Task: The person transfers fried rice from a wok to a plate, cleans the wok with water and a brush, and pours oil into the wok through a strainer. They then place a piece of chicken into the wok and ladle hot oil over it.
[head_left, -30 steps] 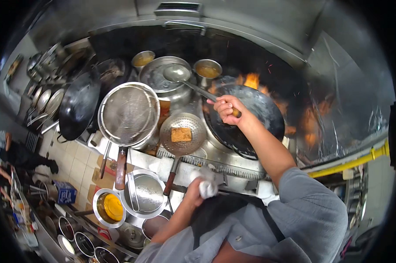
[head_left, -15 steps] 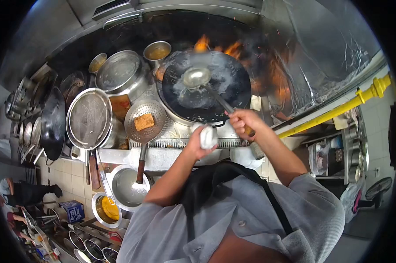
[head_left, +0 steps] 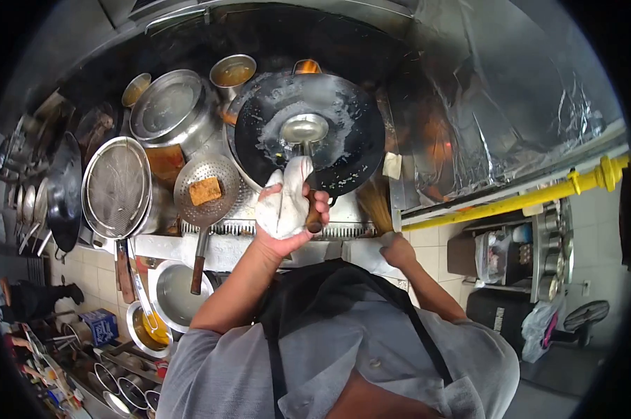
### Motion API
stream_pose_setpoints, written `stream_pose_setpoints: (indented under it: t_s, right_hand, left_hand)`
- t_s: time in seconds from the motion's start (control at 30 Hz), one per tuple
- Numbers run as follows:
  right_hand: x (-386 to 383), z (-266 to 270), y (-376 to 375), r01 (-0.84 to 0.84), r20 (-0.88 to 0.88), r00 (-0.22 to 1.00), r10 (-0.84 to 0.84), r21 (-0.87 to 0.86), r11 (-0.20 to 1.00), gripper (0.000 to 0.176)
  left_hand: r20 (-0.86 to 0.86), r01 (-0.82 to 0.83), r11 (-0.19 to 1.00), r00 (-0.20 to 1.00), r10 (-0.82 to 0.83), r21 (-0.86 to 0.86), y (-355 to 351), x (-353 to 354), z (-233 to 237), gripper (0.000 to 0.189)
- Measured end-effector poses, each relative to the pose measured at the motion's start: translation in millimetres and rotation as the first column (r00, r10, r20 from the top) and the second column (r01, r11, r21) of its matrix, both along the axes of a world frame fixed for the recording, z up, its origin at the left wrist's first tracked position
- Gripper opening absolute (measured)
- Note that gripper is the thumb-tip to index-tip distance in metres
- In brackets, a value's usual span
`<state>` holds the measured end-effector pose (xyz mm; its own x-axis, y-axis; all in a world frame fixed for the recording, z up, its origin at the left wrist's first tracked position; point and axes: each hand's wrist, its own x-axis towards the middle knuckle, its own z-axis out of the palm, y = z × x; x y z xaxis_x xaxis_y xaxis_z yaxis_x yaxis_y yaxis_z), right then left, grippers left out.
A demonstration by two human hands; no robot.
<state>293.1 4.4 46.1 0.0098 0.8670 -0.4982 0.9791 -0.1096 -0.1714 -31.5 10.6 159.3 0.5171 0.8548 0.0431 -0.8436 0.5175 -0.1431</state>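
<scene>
My left hand (head_left: 287, 241) is closed round a bunched white cloth (head_left: 280, 213) and the wooden handle of a ladle (head_left: 305, 128). The ladle's metal bowl rests over the middle of a black wok (head_left: 259, 150), which is wet and dotted with small pale bits. At the wok's right front, my right hand (head_left: 398, 250) is closed at the lower end of a bamboo brush (head_left: 376, 206), its fingers partly hidden. Left of the wok, a perforated strainer (head_left: 190, 171) carries a browned block of food (head_left: 205, 190).
A wire-mesh strainer (head_left: 117, 185) and a lidded pot (head_left: 167, 105) stand at the left. Behind them are bowls of liquid (head_left: 233, 71). Flame (head_left: 306, 66) shows behind the wok. A yellow pipe (head_left: 511, 202) runs along the right. A person (head_left: 32, 297) is at far left.
The ladle's handle has passed from my right hand to my left, which also keeps the cloth. My right hand has moved down to the brush. The flames have shrunk.
</scene>
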Motion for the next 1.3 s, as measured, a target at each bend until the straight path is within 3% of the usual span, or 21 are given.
stream_pose_setpoints:
  t_s: [0.03, 0.07, 0.13, 0.2, 0.27, 0.3, 0.33, 0.37, 0.4, 0.47, 0.6, 0.67, 0.8, 0.87, 0.93, 1.07, 1.1, 1.13, 1.2, 1.27, 1.3]
  right_hand:
    - [13.9, 7.2, -5.3, 0.296, -0.406, 0.84, -0.362, -0.217, 0.93, 0.048]
    - [29.4, 14.7, -15.1, 0.425, -0.622, 0.415, -0.664, -0.512, 0.746, 0.045]
    - [2.1, 94.2, -47.7, 0.471, -0.818, 0.13, -0.56, -0.446, 0.761, 0.041]
    - [-31.6, 146.2, -28.2, 0.52, -0.941, 0.043, -0.335, -0.265, 0.812, 0.039]
    - [-48.9, 144.3, 35.6, 0.439, -0.99, 0.101, -0.103, -0.049, 0.897, 0.036]
    - [-71.5, 149.4, 67.2, 0.444, -0.971, 0.181, -0.155, -0.06, 0.894, 0.033]
    - [-85.3, 122.8, 106.7, 0.371, -0.926, 0.378, -0.002, 0.149, 0.917, 0.04]
    - [-97.0, 91.6, 151.4, 0.123, -0.686, 0.672, 0.28, 0.476, 0.87, 0.043]
    - [-112.8, 75.5, 181.3, -0.23, -0.36, 0.724, 0.589, 0.679, 0.697, 0.048]
    - [-151.7, 106.3, 207.9, -0.647, 0.13, 0.761, 0.635, 0.2, 0.735, 0.051]
    - [-193.7, 99.2, 224.6, -0.478, 0.23, 0.877, 0.422, 0.505, 0.719, 0.029]
    - [-198.7, 94.3, 207.4, -0.645, 0.115, 0.76, 0.64, 0.261, 0.718, 0.033]
    - [-186.3, 68.4, 209.9, -0.521, 0.213, 0.852, 0.478, 0.264, 0.811, 0.033]
    - [-158.3, 77.6, 220.7, -0.62, 0.223, 0.782, 0.583, 0.176, 0.765, 0.028]
    - [-139.4, 136.8, 229.2, -0.668, 0.382, 0.711, 0.59, 0.108, 0.736, 0.033]
    - [-137.2, 123.2, 247.2, -0.23, 0.064, 0.972, 0.226, 0.456, 0.86, 0.034]
    - [-139.3, 119.2, 234.5, -0.378, -0.001, 0.909, 0.418, 0.421, 0.825, 0.037]
    - [-142.1, 144.8, 207.9, -0.307, -0.167, 0.931, 0.324, 0.119, 0.944, 0.04]
    - [-122.8, 108.6, 242.0, -0.503, 0.249, 0.861, 0.443, 0.288, 0.815, 0.042]
    - [-116.6, 141.3, 234.6, -0.289, 0.082, 0.957, 0.278, 0.348, 0.892, 0.036]
    - [-115.0, 156.4, 221.5, -0.281, 0.027, 0.954, 0.3, 0.437, 0.854, 0.038]
  left_hand:
    - [-0.004, -0.008, 1.0, 1.0, 0.008, -0.019, -2.8, -9.0, 0.0, 0.044]
    - [0.018, -0.011, 0.995, 1.0, 0.013, -0.095, -12.3, -18.9, -5.4, 0.045]
    - [0.067, 0.079, 0.994, 0.994, -0.084, 0.079, -32.4, -39.4, -17.3, 0.044]
    - [0.05, 0.002, 0.995, 0.999, -0.007, 0.097, -47.5, -41.2, -15.8, 0.045]
    - [-0.185, -0.196, 0.978, 0.966, 0.18, -0.072, -52.3, -32.3, -7.5, 0.045]
    - [-0.031, -0.17, 0.931, 0.985, 0.169, -0.322, -43.6, -26.6, -40.4, 0.046]
    - [0.128, -0.135, 0.971, 0.978, 0.162, -0.197, -42.2, -27.4, -31.9, 0.044]
    - [0.158, -0.143, 0.976, 0.973, 0.17, -0.166, -37.1, -26.1, -28.2, 0.043]
    - [0.184, -0.146, 0.979, 0.968, 0.172, -0.144, -34.8, -24.9, -24.7, 0.043]
    - [0.225, -0.137, 0.984, 0.961, 0.161, -0.116, -33.0, -25.1, -9.8, 0.04]
    - [0.22, -0.188, 0.962, 0.948, 0.231, -0.199, -21.0, -37.6, -1.3, 0.038]
    - [0.14, -0.201, 0.962, 0.963, 0.228, -0.186, -9.1, -44.4, 4.9, 0.038]
    - [-0.127, -0.273, 0.935, 0.96, 0.25, -0.228, 11.8, -67.6, 5.0, 0.036]
    - [-0.663, -0.122, 0.982, 0.749, -0.004, -0.143, 6.6, -89.4, -5.4, 0.035]
    - [-0.992, -0.026, 0.998, 0.115, -0.047, -0.05, -15.2, -98.4, 9.6, 0.034]
    - [-0.713, 0.358, 0.932, -0.667, 0.215, -0.054, -46.9, -100.1, 18.6, 0.049]
    - [-0.546, 0.388, 0.91, -0.798, 0.253, -0.145, -52.0, -94.3, 25.3, 0.055]
    - [-0.549, 0.393, 0.907, -0.796, 0.254, -0.15, -58.8, -91.8, 20.4, 0.055]
    - [-0.37, 0.304, 0.946, -0.897, 0.242, -0.116, -68.1, -92.0, 11.2, 0.054]
    - [-0.395, 0.302, 0.942, -0.891, 0.225, -0.146, -65.0, -90.2, 4.7, 0.052]
    - [-0.695, 0.165, 0.984, -0.716, 0.069, -0.072, -59.6, -89.1, -2.6, 0.047]
